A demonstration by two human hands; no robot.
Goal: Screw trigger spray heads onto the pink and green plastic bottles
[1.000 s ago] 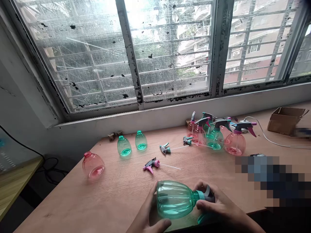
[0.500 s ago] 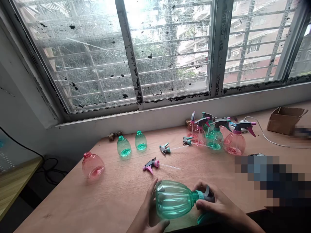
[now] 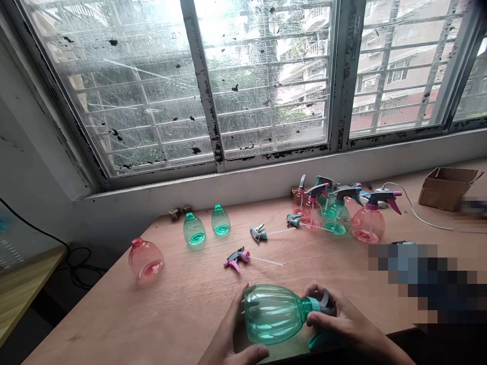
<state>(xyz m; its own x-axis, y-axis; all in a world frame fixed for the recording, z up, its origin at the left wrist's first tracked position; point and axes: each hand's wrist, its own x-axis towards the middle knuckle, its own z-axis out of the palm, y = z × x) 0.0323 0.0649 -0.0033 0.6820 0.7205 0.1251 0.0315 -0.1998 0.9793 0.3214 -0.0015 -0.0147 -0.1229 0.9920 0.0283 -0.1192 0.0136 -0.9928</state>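
Note:
A clear green spray bottle point(image 3: 272, 314) lies on its side in the air at the table's near edge, its neck pointing right. My left hand point(image 3: 225, 337) is wrapped around the base end, fingers behind and thumb below. On the neck sits a dark grey spray head point(image 3: 326, 305) with a teal collar, and my right hand point(image 3: 352, 319) grips it between thumb and fingers. Below that hand shows a teal piece point(image 3: 318, 340), partly hidden. Beyond the bottle, a pink-and-grey spray head point(image 3: 238, 259) and a teal-and-grey spray head point(image 3: 258, 233) lie with their tubes pointing right.
At the left stand a pink bottle point(image 3: 145, 259) and two green bottles point(image 3: 194, 230) without heads. Several bottles with spray heads point(image 3: 368, 223) cluster at the back right, another loose teal head point(image 3: 293, 220) beside them. Farther right are a cardboard box point(image 3: 446, 190) and a white cable point(image 3: 418, 218).
The bottle has dipped very slightly, and my left thumb has shifted a little right. My right hand keeps its grip on the spray head; everything on the table looks unmoved.

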